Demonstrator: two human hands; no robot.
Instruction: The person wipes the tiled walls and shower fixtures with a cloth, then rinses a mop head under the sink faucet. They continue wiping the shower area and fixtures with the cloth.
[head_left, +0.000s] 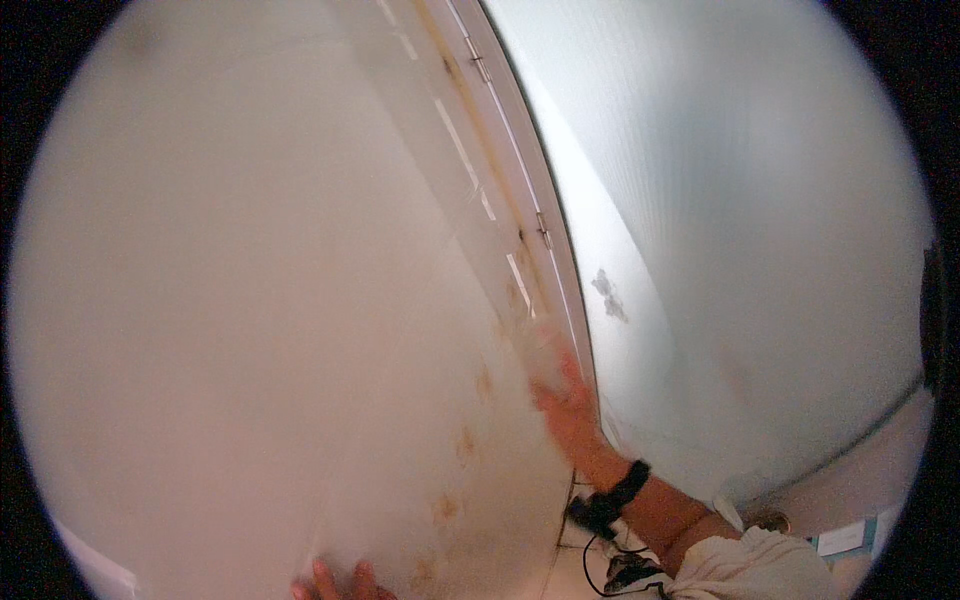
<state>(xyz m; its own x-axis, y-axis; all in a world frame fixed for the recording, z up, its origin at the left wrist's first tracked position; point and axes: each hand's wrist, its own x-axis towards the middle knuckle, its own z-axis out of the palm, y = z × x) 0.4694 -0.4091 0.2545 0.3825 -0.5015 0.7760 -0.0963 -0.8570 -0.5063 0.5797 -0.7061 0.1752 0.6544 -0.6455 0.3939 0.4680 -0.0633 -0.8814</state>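
Note:
My right hand (566, 390) is at the hinged edge of a large pale door panel (247, 300), blurred by motion. Between its thumb and fingers is a pale wad (546, 346), too blurred to name more closely. A black band (619, 495) circles the right wrist, below a light sleeve (750, 566). Brownish stains (445, 508) mark the panel beside and below this hand. At the bottom edge of the view, the fingertips of my left hand (341, 581) rest spread against the panel; the rest of that hand is out of view.
A metal hinge (545, 230) sits on the narrow edge strip, along a yellowish stained line (487, 150). Right of it stands a whitish, glossy surface (750, 225) with a grey smudge (610, 295). A black cable (587, 574) hangs below my right forearm, over tiles (553, 577).

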